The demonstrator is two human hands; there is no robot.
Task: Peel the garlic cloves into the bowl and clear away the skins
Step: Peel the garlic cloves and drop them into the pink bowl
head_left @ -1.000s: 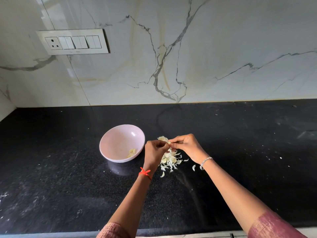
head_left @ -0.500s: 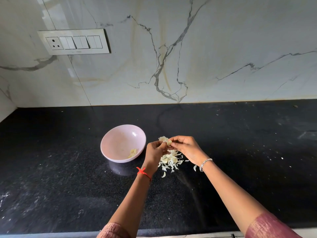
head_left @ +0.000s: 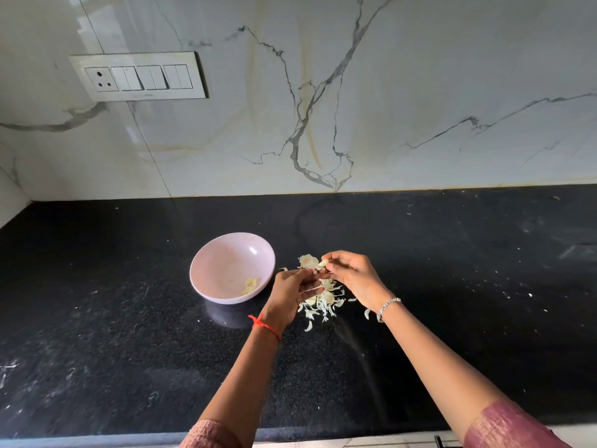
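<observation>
Both left grip point(head_left: 287, 292) and right grip point(head_left: 352, 276) pinch garlic point(head_left: 309, 261) over black counter point(head_left: 129, 318) by marble wall point(head_left: 420, 92).

No words, brand names, numbers or signs can be read anywhere in this view. The switch plate point(head_left: 139, 76) on the marble wall point(head_left: 420, 92) has a tiny dark mark along its lower edge, too small to make out. The pink bowl point(head_left: 226, 253) and the black counter point(head_left: 129, 334) show only plain surfaces.
</observation>
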